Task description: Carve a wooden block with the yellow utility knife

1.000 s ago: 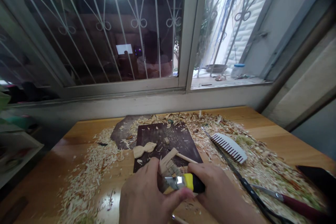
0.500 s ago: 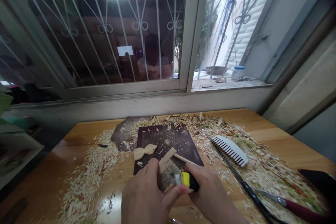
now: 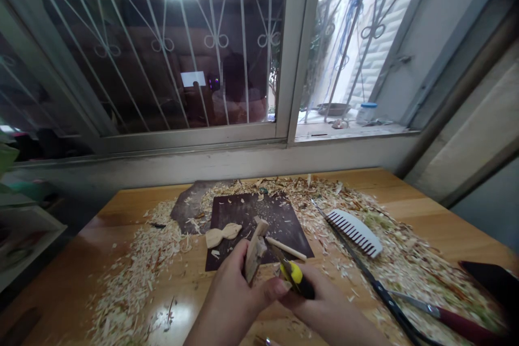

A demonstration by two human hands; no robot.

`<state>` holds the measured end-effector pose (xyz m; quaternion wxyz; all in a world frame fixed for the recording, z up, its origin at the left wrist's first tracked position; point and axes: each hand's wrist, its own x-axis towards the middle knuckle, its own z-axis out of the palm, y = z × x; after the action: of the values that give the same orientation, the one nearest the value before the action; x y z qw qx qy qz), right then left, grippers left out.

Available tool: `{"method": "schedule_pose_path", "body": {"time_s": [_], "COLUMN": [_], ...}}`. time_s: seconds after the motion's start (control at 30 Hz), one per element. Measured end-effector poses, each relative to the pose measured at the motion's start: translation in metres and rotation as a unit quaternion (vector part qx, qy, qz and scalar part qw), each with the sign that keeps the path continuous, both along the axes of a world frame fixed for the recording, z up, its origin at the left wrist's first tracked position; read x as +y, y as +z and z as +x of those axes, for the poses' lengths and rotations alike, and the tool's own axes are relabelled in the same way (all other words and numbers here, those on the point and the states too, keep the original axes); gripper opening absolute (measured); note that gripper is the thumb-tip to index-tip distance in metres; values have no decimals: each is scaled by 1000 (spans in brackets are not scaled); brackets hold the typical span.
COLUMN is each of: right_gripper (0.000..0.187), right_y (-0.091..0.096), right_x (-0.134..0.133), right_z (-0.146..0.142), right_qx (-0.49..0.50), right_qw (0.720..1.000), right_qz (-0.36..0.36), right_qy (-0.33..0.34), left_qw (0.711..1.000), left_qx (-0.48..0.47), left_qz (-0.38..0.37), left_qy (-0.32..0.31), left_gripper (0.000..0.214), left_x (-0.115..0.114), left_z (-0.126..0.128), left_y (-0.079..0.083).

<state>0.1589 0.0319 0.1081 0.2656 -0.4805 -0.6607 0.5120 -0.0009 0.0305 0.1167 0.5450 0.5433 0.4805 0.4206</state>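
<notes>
My left hand (image 3: 232, 294) is closed around a pale carved wood piece (image 3: 256, 246), which is tilted on edge above a dark mat (image 3: 233, 208). A yellow-and-black utility knife (image 3: 298, 275) is gripped in my right hand (image 3: 320, 300), its blade pointing up and left toward the wood. My left thumb reaches across, close to the knife and my right fingers. Beyond the blade, a thin wooden stick (image 3: 288, 249) lies on the mat. On the mat's left edge rests a bow-shaped wood piece (image 3: 223, 234).
Wood shavings (image 3: 141, 259) spread around the mat on the wooden table (image 3: 115, 211). To the right lie a white comb (image 3: 357, 232), a long black-handled tool (image 3: 389, 303) and a red-handled tool (image 3: 458, 321). A barred window (image 3: 194, 135) stands behind the table.
The wood piece has been turned more on edge in my left hand. The knife has tilted, and more of its blade now shows. The stick's near end is uncovered.
</notes>
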Motion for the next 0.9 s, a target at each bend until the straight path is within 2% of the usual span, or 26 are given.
{"method": "schedule_pose_path", "body": {"time_s": [0.07,0.1,0.13,0.2,0.27,0.37,0.43,0.63,0.8,0.9], "right_gripper": [25,28,30,34,38,42,44,50,38,30], "right_y": [0,1,2,3,4,7,10,10,11,11], "right_x": [1,1,2,3,4,4,5,7,9,14], "right_z": [3,4,5,7,10,13,15,18,19,22], "right_qx": [8,15,23,39,55,68,69,64,31,-5], "right_qw": [1000,999,999,996,994,994,995,994,998,999], "right_qz": [-18,-31,-48,-78,-93,-84,-73,-81,-57,0], "right_qy": [-9,-11,-11,-12,-14,-16,-22,-39,-19,-44], "left_qw": [994,982,958,883,816,770,763,769,777,769], "left_qx": [-103,-181,-266,-413,-498,-542,-547,-540,-523,-521], "left_qz": [-25,-50,-82,-149,-196,-231,-241,-234,-231,-238], "left_qy": [-9,-35,-75,-165,-221,-245,-246,-251,-263,-284], "left_gripper": [42,44,45,49,53,57,57,58,58,58], "left_x": [2,3,5,8,10,11,10,7,10,11], "left_z": [2,3,5,8,10,12,12,11,13,15], "left_y": [-2,-3,-5,-9,-10,-6,-3,0,-7,-7]}}
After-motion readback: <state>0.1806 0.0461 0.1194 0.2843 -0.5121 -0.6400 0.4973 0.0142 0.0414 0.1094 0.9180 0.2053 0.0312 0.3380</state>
